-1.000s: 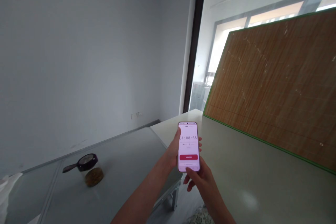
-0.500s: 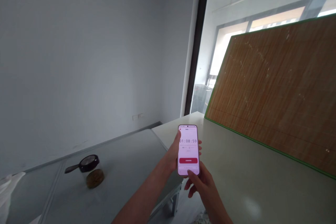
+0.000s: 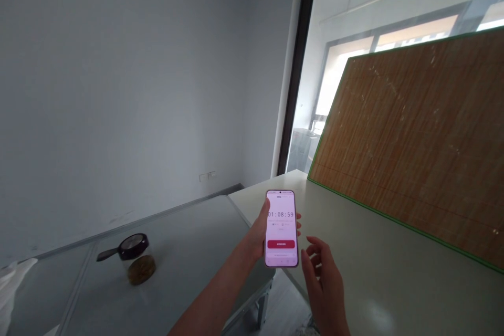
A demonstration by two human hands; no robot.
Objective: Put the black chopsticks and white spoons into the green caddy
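Phone (image 3: 281, 233) sits in the left hand (image 3: 259, 233), upright and screen towards the wearer, thumb along one long side and fingertips wrapped round the other. It is held up in front of the place where the grey counter's (image 3: 189, 236) right edge meets the white counter (image 3: 378, 268); below, a wedge of floor (image 3: 281, 294) shows between the two. The right hand (image 3: 325, 278) is just beside the phone's lower right corner, apart from it, fingers loosely curled, thumb and forefinger parted, holding nothing visible. A narrow gap separates its thumb from the phone. Towards the grey counter's left part stands a clear jar (image 3: 140, 269), well away from both hands, topped by a dark round piece (image 3: 134, 244) whose handle points left. A green-edged panel (image 3: 409, 131) leans along the white counter's far side.
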